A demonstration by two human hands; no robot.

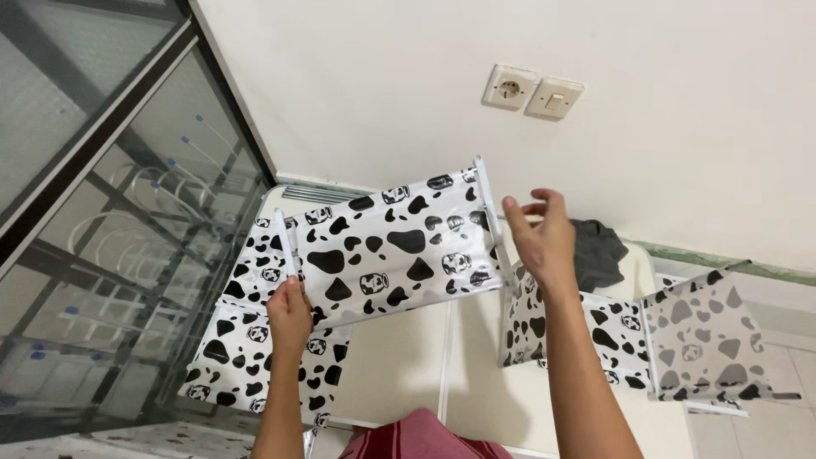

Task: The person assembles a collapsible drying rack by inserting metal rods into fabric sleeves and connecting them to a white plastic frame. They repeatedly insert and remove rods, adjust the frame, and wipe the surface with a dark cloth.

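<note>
Left hand (289,316): my fingers are curled tight around the white rod (284,244) at the left edge of the cow-print sheet (395,246).
Right hand (542,238): fingers loosely spread, thumb and forefinger tips near the white rod (491,223) on the sheet's right edge; I cannot tell whether they pinch it.
Sheet: stretched between my hands, held up before the white wall (663,153).
Nearby: more cow-print panels (697,336) below, a grey cloth (595,251) behind my right hand, a wall socket (509,87) and switch (554,99) above.
</note>
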